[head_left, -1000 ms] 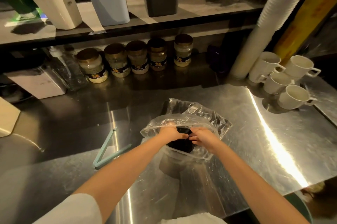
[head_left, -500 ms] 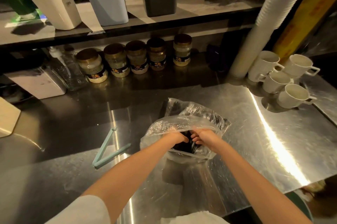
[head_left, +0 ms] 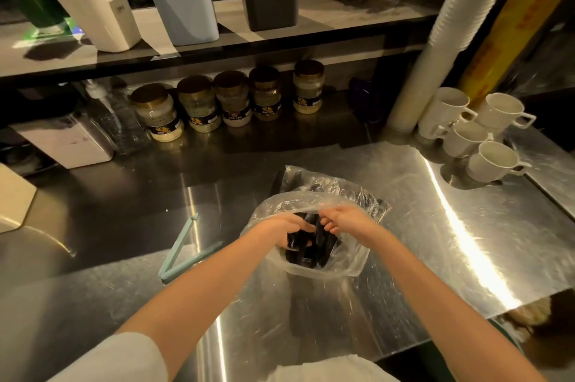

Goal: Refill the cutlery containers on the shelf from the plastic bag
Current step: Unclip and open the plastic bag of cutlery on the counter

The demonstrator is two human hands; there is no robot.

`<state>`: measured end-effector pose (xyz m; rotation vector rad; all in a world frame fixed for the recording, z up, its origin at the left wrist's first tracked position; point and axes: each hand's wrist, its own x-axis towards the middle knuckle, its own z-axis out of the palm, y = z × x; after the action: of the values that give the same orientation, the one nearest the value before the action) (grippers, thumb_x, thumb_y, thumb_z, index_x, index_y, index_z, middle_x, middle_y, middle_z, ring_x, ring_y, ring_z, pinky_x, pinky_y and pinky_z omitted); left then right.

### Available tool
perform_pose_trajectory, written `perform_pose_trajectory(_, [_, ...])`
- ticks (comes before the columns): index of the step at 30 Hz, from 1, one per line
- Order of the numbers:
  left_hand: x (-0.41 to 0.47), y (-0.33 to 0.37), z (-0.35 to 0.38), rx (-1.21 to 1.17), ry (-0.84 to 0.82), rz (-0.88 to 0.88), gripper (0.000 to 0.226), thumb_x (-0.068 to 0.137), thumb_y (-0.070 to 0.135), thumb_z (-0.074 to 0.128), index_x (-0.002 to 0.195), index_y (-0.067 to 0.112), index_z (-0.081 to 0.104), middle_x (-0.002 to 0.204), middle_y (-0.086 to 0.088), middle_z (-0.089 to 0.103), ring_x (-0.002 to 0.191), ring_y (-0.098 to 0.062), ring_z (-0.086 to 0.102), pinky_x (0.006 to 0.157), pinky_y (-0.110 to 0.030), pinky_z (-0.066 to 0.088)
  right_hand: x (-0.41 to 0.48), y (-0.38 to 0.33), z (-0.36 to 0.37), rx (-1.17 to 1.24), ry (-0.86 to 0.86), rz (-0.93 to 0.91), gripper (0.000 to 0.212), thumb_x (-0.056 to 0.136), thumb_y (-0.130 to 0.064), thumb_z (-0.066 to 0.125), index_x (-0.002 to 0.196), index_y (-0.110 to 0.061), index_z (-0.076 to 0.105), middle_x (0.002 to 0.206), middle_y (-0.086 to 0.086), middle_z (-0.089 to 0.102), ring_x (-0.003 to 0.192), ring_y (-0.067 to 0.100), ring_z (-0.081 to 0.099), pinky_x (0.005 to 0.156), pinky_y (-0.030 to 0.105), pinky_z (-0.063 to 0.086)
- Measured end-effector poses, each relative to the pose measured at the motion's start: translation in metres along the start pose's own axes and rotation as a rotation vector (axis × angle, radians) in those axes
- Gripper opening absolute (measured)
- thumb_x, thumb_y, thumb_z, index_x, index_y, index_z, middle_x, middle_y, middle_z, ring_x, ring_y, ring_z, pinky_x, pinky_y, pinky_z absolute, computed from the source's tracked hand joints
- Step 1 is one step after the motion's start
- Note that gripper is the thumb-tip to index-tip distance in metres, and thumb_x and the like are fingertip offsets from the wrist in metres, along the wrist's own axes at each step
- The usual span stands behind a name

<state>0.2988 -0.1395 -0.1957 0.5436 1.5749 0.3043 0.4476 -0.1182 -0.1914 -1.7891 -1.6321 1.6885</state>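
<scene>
White short sleeve (head_left: pixel 124 356), white shirt front (head_left: pixel 326 370), bare forearms (head_left: pixel 202 282)

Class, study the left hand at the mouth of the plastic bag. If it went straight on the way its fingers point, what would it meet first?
The black cutlery inside the plastic bag; the left hand seems to grip some already, though depth is unclear.
</scene>
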Motion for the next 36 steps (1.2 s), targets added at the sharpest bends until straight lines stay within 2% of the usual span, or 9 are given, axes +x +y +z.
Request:
perform_pose_trajectory(2, [-0.011,0.002,-0.001,0.017,0.054,0.056,0.015,0.085,0.008,0.068,0.099,0.006,0.062,0.102,-0.008,0.058,0.098,-0.020,0.053,0.083,-0.031,0.048,-0.010,-0.003,-0.002,-0.061,-0.016,-0.090,0.030,0.096,-0.036,0.050,0.113,-0.014,0.062,0.092,-0.004,0.063,0.086,0.010,0.060,0.081,0.021,0.049])
perform_pose_trajectory(4, [-0.009,0.003,-0.003,0.036,0.060,0.089,0.028,0.088,0.005,0.064,0.116,0.007,0.060,0.115,-0.008,0.059,0.104,-0.019,0.054,0.090,-0.031,0.047,-0.019,-0.009,-0.002,-0.089,-0.038,-0.130,0.033,0.094,-0.036,0.053,0.118,-0.014,0.061,0.097,-0.006,0.063,0.089,0.009,0.060,0.085,0.023,0.049])
perform_pose_trajectory(8, [-0.015,0.000,-0.003,-0.124,-0.078,0.050,0.011,0.090,0.004,0.060,0.101,0.005,0.061,0.095,-0.011,0.066,0.083,-0.019,0.065,0.093,-0.033,0.050,-0.034,-0.019,-0.008,-0.148,-0.112,-0.114,0.040,0.088,-0.039,0.061,0.124,-0.021,0.059,0.113,-0.005,0.061,0.104,0.013,0.059,0.090,0.025,0.045])
perform_pose_trajectory(12, [-0.016,-0.008,-0.004,-0.281,-0.206,0.038,0.016,0.092,-0.003,0.053,0.107,-0.001,0.057,0.094,-0.017,0.063,0.079,-0.024,0.063,0.075,-0.032,0.057,-0.047,-0.023,-0.018,-0.218,-0.186,-0.124,0.047,0.086,-0.048,0.060,0.127,-0.026,0.056,0.113,-0.008,0.060,0.103,0.009,0.058,0.096,0.026,0.040])
perform_pose_trajectory(17, [-0.023,-0.022,-0.002,-0.367,-0.282,0.003,0.011,0.095,0.001,0.048,0.101,-0.001,0.057,0.068,-0.009,0.058,0.062,-0.016,0.054,0.055,-0.026,0.052,-0.049,-0.021,-0.019,-0.242,-0.180,-0.153,0.054,0.084,-0.058,0.054,0.128,-0.028,0.055,0.121,-0.003,0.062,0.107,0.010,0.058,0.108,0.037,0.038])
perform_pose_trajectory(22, [-0.025,-0.033,-0.010,-0.439,-0.258,-0.002,0.009,0.097,0.005,0.043,0.096,0.003,0.052,0.061,-0.005,0.055,0.045,-0.012,0.049,0.044,-0.020,0.046,-0.050,-0.023,-0.012,-0.050,-0.180,-0.187,0.072,0.080,-0.059,0.050,0.134,-0.011,0.049,0.133,0.005,0.054,0.117,0.015,0.053,0.105,0.031,0.042])
perform_pose_trajectory(26, [-0.032,-0.036,-0.015,-0.384,-0.229,-0.007,0.016,0.099,0.008,0.041,0.086,0.005,0.051,0.058,-0.002,0.053,0.042,-0.009,0.046,0.041,-0.018,0.041,-0.046,-0.034,-0.001,0.082,-0.063,-0.234,0.057,0.092,-0.049,0.045,0.131,-0.008,0.050,0.139,0.010,0.048,0.125,0.020,0.047,0.111,0.037,0.034])
perform_pose_trajectory(33, [-0.051,-0.028,-0.037,-0.121,-0.223,-0.013,0.013,0.099,0.010,0.043,0.093,0.003,0.052,0.064,-0.002,0.048,0.046,-0.006,0.043,0.043,-0.014,0.035,-0.028,-0.052,0.005,0.027,0.018,-0.173,0.061,0.093,-0.054,0.041,0.137,-0.013,0.046,0.145,0.009,0.043,0.134,0.025,0.038,0.108,0.034,0.029])
perform_pose_trajectory(36, [-0.060,-0.024,-0.051,0.031,-0.238,-0.012,0.014,0.098,0.011,0.044,0.093,0.002,0.054,0.062,-0.001,0.051,0.045,-0.006,0.044,0.042,-0.014,0.038,-0.020,-0.051,0.000,0.044,0.038,-0.097,0.069,0.091,-0.060,0.039,0.141,-0.012,0.040,0.149,0.011,0.036,0.136,0.028,0.035,0.111,0.038,0.027])
